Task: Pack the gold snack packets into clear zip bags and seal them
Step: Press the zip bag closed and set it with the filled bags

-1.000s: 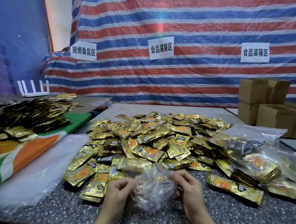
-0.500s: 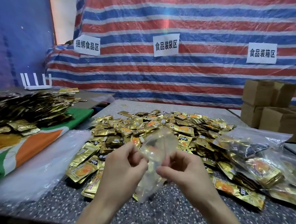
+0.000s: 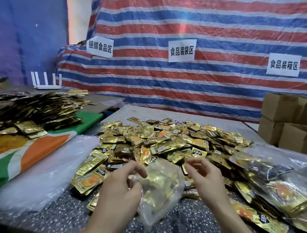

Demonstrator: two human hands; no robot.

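In the head view my left hand (image 3: 120, 185) pinches 1 edge of the clear bag (image 3: 162, 189), fingers curled on the film. That keeps the bag raised off the table (image 3: 48, 223) with its mouth toward the packets (image 3: 167, 142). My right hand (image 3: 206, 177) sits just beside the opposite edge with fingers curled, but blur hides whether it grips the film, so I cannot tell. I judge I hold the bag like this to pull its mouth open for filling. The pile lies just behind it for a short reach, and filled bags (image 3: 277, 187) lie to my right, near the boxes (image 3: 289, 127).
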